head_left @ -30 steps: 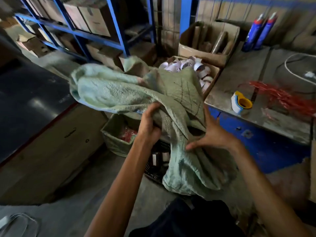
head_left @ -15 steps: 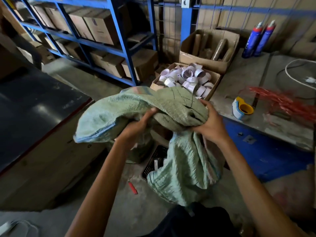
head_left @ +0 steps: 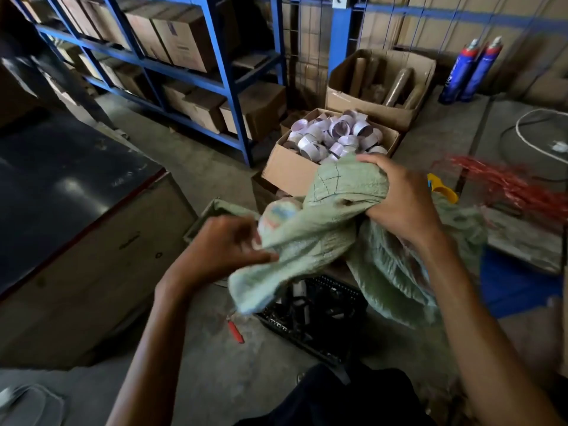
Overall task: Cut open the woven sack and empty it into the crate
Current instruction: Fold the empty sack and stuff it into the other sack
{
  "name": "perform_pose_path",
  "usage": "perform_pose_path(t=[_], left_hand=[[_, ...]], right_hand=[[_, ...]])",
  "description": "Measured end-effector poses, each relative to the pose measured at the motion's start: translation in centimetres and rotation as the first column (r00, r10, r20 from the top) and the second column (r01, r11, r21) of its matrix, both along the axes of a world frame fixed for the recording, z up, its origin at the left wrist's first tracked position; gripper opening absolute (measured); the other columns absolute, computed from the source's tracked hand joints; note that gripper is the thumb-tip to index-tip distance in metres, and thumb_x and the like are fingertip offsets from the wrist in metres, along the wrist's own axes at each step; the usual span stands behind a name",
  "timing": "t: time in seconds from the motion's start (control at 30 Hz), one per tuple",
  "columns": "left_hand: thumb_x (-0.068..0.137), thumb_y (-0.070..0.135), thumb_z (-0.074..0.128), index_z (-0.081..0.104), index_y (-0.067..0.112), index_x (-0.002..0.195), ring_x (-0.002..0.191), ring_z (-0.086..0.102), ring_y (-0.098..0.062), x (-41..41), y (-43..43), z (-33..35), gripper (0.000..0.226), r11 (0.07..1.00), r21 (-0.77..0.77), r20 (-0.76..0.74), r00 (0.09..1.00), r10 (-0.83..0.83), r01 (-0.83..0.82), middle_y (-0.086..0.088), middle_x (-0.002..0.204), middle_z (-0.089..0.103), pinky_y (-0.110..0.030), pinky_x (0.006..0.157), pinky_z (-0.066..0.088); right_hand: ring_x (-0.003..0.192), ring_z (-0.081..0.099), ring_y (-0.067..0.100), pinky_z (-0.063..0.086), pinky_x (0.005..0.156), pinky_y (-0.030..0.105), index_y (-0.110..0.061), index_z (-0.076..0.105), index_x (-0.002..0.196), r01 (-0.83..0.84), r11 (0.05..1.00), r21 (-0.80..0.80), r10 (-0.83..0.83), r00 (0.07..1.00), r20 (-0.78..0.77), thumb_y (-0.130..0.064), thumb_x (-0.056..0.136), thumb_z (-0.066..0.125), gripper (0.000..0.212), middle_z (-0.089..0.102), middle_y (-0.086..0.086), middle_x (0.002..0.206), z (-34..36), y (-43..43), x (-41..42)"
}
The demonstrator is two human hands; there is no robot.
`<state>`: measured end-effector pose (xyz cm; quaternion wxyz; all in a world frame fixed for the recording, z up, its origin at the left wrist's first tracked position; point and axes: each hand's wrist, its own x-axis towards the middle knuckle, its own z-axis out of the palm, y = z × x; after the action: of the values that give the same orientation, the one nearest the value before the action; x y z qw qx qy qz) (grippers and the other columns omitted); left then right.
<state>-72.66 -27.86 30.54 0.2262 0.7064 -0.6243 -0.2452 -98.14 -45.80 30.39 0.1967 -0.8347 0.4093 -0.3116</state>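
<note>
The pale green woven sack (head_left: 347, 216) is limp and bunched in the air between my hands. My right hand (head_left: 399, 195) grips a thick wad of it at the upper right. My left hand (head_left: 224, 247) holds a fold of its lower left part with curled fingers. Loose cloth hangs down over a black perforated plastic crate (head_left: 316, 315) on the floor, which holds several white pieces. A small red tool (head_left: 235, 330) that could be a cutter lies on the concrete just left of the crate.
An open carton of white rolls (head_left: 335, 136) stands beyond the sack, with a second carton of tubes (head_left: 381, 78) behind it. Blue shelving with boxes (head_left: 184, 53) lines the back left. A dark-topped counter (head_left: 61, 192) is at left, a blue workbench (head_left: 522, 167) with red string at right.
Both hands have gathered the sack, which was spread wide, into a tighter bundle and brought it lower and rightwards. The view has tilted, showing the crate and red tool.
</note>
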Motion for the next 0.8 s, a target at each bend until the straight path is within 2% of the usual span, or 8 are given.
perform_pose_path(t=[0.07, 0.13, 0.23, 0.33, 0.5, 0.67, 0.73, 0.8], left_hand=[[0.057, 0.069, 0.081, 0.055, 0.022, 0.127, 0.105, 0.067, -0.015, -1.1, -1.4, 0.6, 0.087, 0.942, -0.331, 0.064, 0.994, 0.089, -0.063, 0.0, 0.118, 0.069, -0.043, 0.089, 0.058], [0.05, 0.065, 0.09, 0.025, 0.022, 0.155, 0.141, 0.039, -0.017, -2.1, -3.1, 0.7, 0.131, 0.947, -0.32, 0.078, 0.997, 0.013, 0.013, -0.004, 0.156, 0.038, -0.05, 0.117, 0.037], [0.044, 0.052, 0.096, -0.004, 0.014, 0.16, 0.157, 0.006, -0.023, -4.1, -5.3, -0.5, 0.158, 0.95, -0.294, -0.047, 0.991, -0.122, 0.103, -0.004, 0.168, 0.002, -0.051, 0.128, 0.01], [0.046, 0.045, 0.098, 0.017, 0.006, 0.155, 0.156, 0.012, -0.03, -5.8, -7.0, -2.0, 0.142, 0.905, -0.424, -0.199, 0.971, -0.134, 0.038, -0.018, 0.164, 0.012, -0.046, 0.129, 0.013], [0.064, 0.013, 0.094, 0.045, -0.011, 0.138, 0.128, 0.059, -0.018, -7.2, -7.5, -3.6, 0.092, 0.801, -0.473, -0.537, 0.841, 0.068, -0.367, -0.019, 0.136, 0.059, -0.029, 0.106, 0.049], [0.07, 0.023, 0.085, 0.056, 0.004, 0.134, 0.114, 0.067, -0.004, -6.1, -7.3, -4.4, 0.073, 0.726, -0.347, -0.722, 0.663, 0.197, -0.594, -0.001, 0.125, 0.067, -0.031, 0.101, 0.055], [0.06, 0.03, 0.085, 0.061, 0.022, 0.126, 0.111, 0.068, -0.004, -5.2, -7.1, -4.2, 0.071, 0.695, -0.225, -0.812, 0.526, 0.254, -0.683, 0.005, 0.122, 0.069, -0.041, 0.104, 0.054], [0.053, 0.031, 0.081, 0.062, 0.023, 0.123, 0.114, 0.069, -0.019, -4.1, -6.9, -3.5, 0.073, 0.701, -0.055, -0.913, 0.32, 0.252, -0.711, -0.006, 0.121, 0.071, -0.053, 0.103, 0.053]], right_hand=[[0.103, 0.068, 0.019, 0.056, 0.083, 0.044, -0.034, 0.055, 0.134, -0.047, 0.999, -0.02, 0.048, 0.998, 0.042, -0.016, 0.065, 0.081, 0.076, 0.072, -0.002, 0.115, 1.3, 0.7, 0.5], [0.112, 0.065, 0.008, 0.057, 0.089, 0.035, -0.031, 0.058, 0.135, -0.146, 0.989, 0.004, 0.143, 0.973, 0.179, -0.013, 0.066, 0.084, 0.076, 0.068, -0.007, 0.123, 2.8, 1.6, 1.1], [0.127, 0.055, 0.003, 0.049, 0.1, 0.021, -0.019, 0.06, 0.133, -0.32, 0.947, -0.031, 0.304, 0.858, 0.415, -0.011, 0.068, 0.082, 0.07, 0.063, -0.007, 0.132, 4.6, 2.8, 2.5], [0.128, 0.056, 0.013, 0.048, 0.105, 0.032, -0.013, 0.059, 0.132, -0.397, 0.918, -0.022, 0.344, 0.765, 0.544, -0.003, 0.067, 0.081, 0.069, 0.063, 0.0, 0.132, 5.2, 3.8, 4.1], [0.136, 0.048, 0.015, 0.043, 0.112, 0.043, -0.015, 0.047, 0.143, -0.48, 0.871, 0.103, 0.356, 0.763, 0.539, 0.005, 0.073, 0.078, 0.079, 0.053, -0.001, 0.142, 4.7, 4.0, 4.5], [0.146, 0.035, 0.01, 0.035, 0.117, 0.037, -0.028, 0.02, 0.157, -0.525, 0.834, 0.166, 0.442, 0.818, 0.367, -0.031, 0.072, 0.089, 0.11, 0.035, -0.001, 0.157, 5.3, 3.0, 1.7], [0.15, 0.026, 0.01, 0.029, 0.12, 0.046, -0.034, 0.018, 0.157, -0.438, 0.889, 0.136, 0.393, 0.88, 0.267, -0.052, 0.063, 0.09, 0.12, 0.028, -0.009, 0.162, 5.1, 2.5, 0.2], [0.153, 0.014, 0.009, 0.019, 0.122, 0.053, -0.042, 0.012, 0.156, -0.331, 0.93, 0.158, 0.319, 0.943, 0.094, -0.07, 0.051, 0.085, 0.131, 0.015, -0.018, 0.164, 4.2, 1.8, -1.5]])
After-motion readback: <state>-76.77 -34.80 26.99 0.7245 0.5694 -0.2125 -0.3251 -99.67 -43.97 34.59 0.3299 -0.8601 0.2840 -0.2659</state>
